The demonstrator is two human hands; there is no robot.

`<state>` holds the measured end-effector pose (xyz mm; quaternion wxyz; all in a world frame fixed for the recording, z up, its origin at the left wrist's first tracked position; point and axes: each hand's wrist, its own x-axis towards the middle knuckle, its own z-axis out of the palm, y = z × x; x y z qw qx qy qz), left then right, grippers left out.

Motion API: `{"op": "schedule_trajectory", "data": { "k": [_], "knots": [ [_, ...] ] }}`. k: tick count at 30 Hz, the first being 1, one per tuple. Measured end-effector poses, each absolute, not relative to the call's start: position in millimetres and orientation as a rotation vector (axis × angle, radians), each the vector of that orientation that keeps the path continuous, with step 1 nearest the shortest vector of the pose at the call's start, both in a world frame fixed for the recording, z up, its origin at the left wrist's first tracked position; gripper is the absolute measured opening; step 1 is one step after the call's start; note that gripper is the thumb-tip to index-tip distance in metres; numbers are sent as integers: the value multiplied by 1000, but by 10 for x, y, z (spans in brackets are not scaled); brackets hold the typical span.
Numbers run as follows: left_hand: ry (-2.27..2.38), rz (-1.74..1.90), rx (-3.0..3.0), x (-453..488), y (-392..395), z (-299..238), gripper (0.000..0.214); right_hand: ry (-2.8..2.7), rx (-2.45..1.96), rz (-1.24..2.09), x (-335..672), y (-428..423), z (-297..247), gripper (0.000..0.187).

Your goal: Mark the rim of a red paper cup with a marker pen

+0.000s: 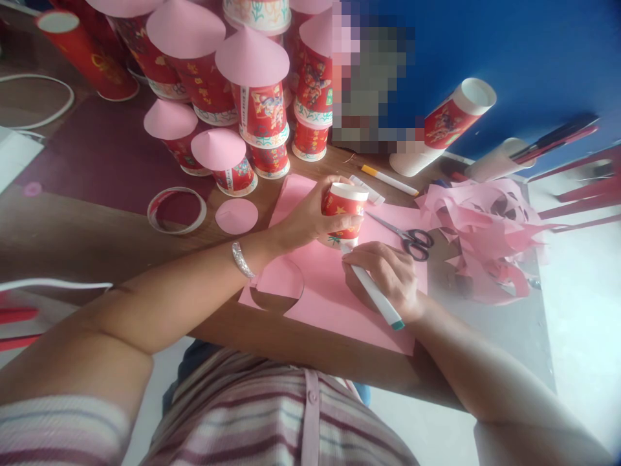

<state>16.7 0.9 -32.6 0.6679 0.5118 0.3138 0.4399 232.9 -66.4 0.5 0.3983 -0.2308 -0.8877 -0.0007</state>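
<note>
My left hand [305,217] is closed round a red paper cup [343,210] that stands upside down on a pink paper sheet [334,298]. My right hand [388,278] grips a white pen with a green cap [376,296], its tip at the cup's rim on the paper. A round hole [279,288] is cut out of the sheet near my left wrist, which bears a silver bracelet [241,260].
Scissors [410,238] lie on the sheet right of the cup. A heap of pink paper scraps [485,236] is at the right. Several red cups with pink cone lids [252,97] stand at the back. A pink disc [236,215] and a tape ring [176,210] lie on the wooden table [72,226].
</note>
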Motion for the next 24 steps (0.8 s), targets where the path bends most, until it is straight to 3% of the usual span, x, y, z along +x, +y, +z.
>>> {"op": "schedule_trajectory", "data": {
  "k": [24],
  "knots": [
    [738, 988, 1134, 171, -8, -303, 79, -2282, -606, -58, 2334, -671, -2, 19]
  ]
}}
